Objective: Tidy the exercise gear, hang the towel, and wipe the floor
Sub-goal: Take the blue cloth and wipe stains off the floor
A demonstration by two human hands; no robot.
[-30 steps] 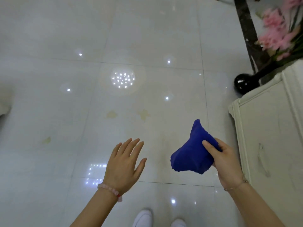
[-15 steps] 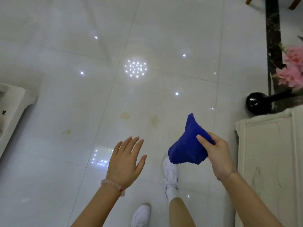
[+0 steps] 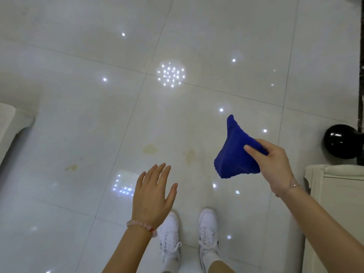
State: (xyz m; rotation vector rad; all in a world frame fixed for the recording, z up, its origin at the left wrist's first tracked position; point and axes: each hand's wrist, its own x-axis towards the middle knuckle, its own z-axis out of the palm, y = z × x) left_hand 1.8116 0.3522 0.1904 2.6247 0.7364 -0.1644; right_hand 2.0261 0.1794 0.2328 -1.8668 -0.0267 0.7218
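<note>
Standing over the glossy white tiled floor (image 3: pixel 78 46), the person looks to be at the wiping stage, and judging by the marks that remain, no wiping has been done here yet. Whether the gear is all tidied or the towel hung I cannot tell from where they stand.

One pale cabinet (image 3: pixel 338 194) sits just to the right of the right hand, and one white furniture edge (image 3: pixel 9 127) lies well off to the left of the left hand. One black rounded weight (image 3: pixel 341 141), possibly exercise gear left to put away, rests on the floor beyond the cabinet, out past the right hand. Two white shoes (image 3: pixel 170 239) are planted below and between the hands.

One blue cloth (image 3: pixel 234 154) hangs off the floor, pinched in the right hand (image 3: pixel 275 166), whose thumb and fingers are closed on its right corner while the rest droops leftward. The left hand (image 3: pixel 152 196) is empty, palm down, fingers spread apart, hovering over the tiles and touching nothing.

Three yellowish stains (image 3: pixel 150 149) show on the floor: one just ahead of the left hand's fingertips, one between the two hands near the cloth's lower edge, and one off to the left of the left hand. Those three are what remains to wipe, as far as I can judge.
</note>
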